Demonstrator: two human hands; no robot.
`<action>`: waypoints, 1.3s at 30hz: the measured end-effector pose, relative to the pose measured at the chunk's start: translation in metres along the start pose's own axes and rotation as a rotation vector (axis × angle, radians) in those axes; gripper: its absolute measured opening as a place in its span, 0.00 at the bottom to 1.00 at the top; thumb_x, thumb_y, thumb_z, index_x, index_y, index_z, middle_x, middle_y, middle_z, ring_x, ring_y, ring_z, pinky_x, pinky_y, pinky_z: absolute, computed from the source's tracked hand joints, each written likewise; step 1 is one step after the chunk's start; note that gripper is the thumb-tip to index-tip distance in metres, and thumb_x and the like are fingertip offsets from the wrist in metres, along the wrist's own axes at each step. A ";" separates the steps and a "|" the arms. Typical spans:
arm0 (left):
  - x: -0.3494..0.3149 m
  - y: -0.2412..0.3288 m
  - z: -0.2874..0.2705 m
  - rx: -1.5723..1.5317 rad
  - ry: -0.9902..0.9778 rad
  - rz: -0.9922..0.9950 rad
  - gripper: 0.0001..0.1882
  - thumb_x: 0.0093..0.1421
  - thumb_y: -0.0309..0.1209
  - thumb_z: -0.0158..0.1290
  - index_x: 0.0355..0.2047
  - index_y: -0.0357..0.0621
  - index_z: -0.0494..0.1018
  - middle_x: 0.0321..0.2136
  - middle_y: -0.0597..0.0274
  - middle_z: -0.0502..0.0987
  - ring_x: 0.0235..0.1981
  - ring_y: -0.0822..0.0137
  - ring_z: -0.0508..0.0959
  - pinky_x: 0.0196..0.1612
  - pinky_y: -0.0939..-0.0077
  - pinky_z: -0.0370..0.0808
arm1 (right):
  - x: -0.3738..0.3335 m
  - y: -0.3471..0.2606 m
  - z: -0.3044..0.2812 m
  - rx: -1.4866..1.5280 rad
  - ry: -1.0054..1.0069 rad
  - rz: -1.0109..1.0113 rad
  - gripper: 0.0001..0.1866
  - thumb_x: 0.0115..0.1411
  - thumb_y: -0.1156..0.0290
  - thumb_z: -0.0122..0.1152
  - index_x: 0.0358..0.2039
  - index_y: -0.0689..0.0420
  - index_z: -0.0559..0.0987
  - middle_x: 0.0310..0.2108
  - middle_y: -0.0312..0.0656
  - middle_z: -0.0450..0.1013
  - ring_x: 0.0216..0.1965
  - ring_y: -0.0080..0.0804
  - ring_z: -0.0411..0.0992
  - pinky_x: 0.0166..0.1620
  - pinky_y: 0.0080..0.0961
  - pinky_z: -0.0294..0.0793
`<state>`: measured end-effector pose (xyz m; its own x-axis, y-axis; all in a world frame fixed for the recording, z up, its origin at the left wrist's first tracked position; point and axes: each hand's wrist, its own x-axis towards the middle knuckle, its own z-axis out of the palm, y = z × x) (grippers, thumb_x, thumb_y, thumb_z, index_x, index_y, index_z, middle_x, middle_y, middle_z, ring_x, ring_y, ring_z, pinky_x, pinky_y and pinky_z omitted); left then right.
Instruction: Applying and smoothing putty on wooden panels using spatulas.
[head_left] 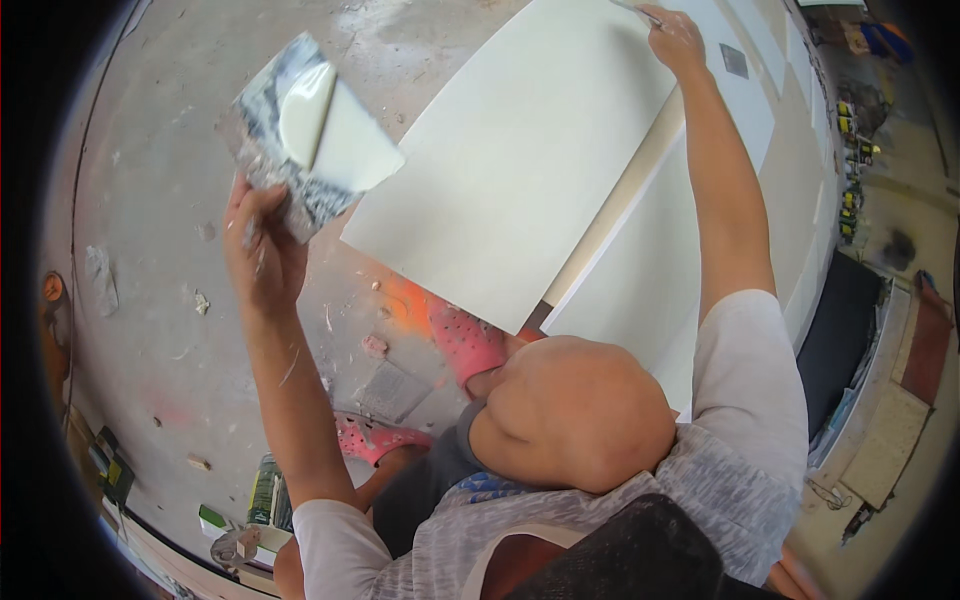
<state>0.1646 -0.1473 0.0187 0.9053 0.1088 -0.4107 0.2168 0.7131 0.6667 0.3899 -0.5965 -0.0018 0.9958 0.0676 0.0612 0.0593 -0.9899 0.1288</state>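
I see my left hand (262,240) holding a putty board (305,135) up with closed fingers, while my right hand (675,38) grips a thin tool (636,10) against the white panel (530,160).

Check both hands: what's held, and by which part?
Left hand grips a flat putty-smeared board by its lower corner. Right hand holds a thin tool against the white panel; which part it grips cannot be told.
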 end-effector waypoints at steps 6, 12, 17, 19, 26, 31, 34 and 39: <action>-0.020 -0.007 -0.033 -0.011 0.097 -0.041 0.27 0.50 0.22 0.40 0.53 0.31 0.52 0.46 0.50 0.65 0.47 0.60 0.68 0.50 0.68 0.66 | 0.028 0.025 0.033 -0.160 -0.209 -0.304 0.22 0.45 0.72 0.42 0.42 0.48 0.74 0.38 0.48 0.71 0.44 0.40 0.67 0.47 0.31 0.66; -0.036 -0.002 -0.042 -0.118 0.171 -0.006 0.28 0.47 0.21 0.40 0.51 0.28 0.53 0.45 0.47 0.65 0.47 0.58 0.69 0.51 0.67 0.66 | 0.050 0.030 -0.004 0.080 -0.411 0.286 0.19 0.42 0.70 0.44 0.33 0.66 0.74 0.35 0.55 0.71 0.35 0.43 0.71 0.36 0.35 0.71; -0.043 -0.004 -0.049 -0.130 0.172 -0.012 0.29 0.47 0.21 0.41 0.52 0.28 0.51 0.47 0.45 0.63 0.49 0.57 0.67 0.52 0.65 0.65 | 0.052 0.014 -0.007 0.528 -0.283 0.701 0.17 0.43 0.69 0.45 0.30 0.67 0.74 0.28 0.53 0.72 0.29 0.40 0.72 0.26 0.34 0.73; -0.047 -0.005 -0.050 -0.135 0.168 0.002 0.29 0.47 0.21 0.41 0.52 0.28 0.51 0.47 0.45 0.63 0.49 0.57 0.67 0.51 0.66 0.65 | 0.064 0.009 0.000 0.538 -0.212 0.670 0.17 0.44 0.68 0.45 0.29 0.68 0.74 0.25 0.51 0.72 0.27 0.37 0.72 0.26 0.32 0.73; -0.055 -0.007 -0.060 -0.114 0.155 0.034 0.29 0.48 0.22 0.41 0.52 0.27 0.51 0.47 0.45 0.64 0.49 0.58 0.67 0.52 0.68 0.64 | 0.117 0.050 0.042 -0.887 -0.374 -0.508 0.11 0.48 0.67 0.48 0.26 0.56 0.78 0.27 0.45 0.74 0.26 0.38 0.73 0.30 0.34 0.71; -0.063 -0.006 -0.057 -0.131 0.172 0.043 0.29 0.48 0.22 0.41 0.52 0.27 0.51 0.46 0.46 0.64 0.48 0.58 0.67 0.52 0.68 0.64 | 0.095 0.059 0.034 -0.635 -0.067 -0.996 0.08 0.43 0.70 0.51 0.19 0.58 0.78 0.28 0.44 0.74 0.26 0.34 0.73 0.29 0.31 0.71; -0.064 -0.006 -0.055 -0.163 0.156 0.039 0.28 0.47 0.21 0.40 0.51 0.27 0.52 0.46 0.46 0.64 0.48 0.58 0.68 0.52 0.68 0.64 | 0.081 0.047 0.024 -0.451 -0.153 -0.831 0.07 0.41 0.69 0.52 0.18 0.57 0.77 0.26 0.43 0.74 0.27 0.34 0.72 0.30 0.31 0.71; -0.082 -0.001 -0.063 -0.166 0.156 0.055 0.28 0.47 0.20 0.40 0.51 0.27 0.53 0.45 0.46 0.65 0.47 0.58 0.68 0.51 0.69 0.64 | 0.025 -0.032 -0.013 -0.287 -0.163 -0.682 0.08 0.43 0.69 0.51 0.18 0.58 0.76 0.23 0.45 0.73 0.28 0.38 0.72 0.33 0.32 0.70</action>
<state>0.0670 -0.1128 0.0125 0.8437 0.2472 -0.4765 0.0940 0.8059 0.5846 0.4121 -0.5612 0.0083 0.7436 0.6121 -0.2690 0.6680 -0.6623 0.3394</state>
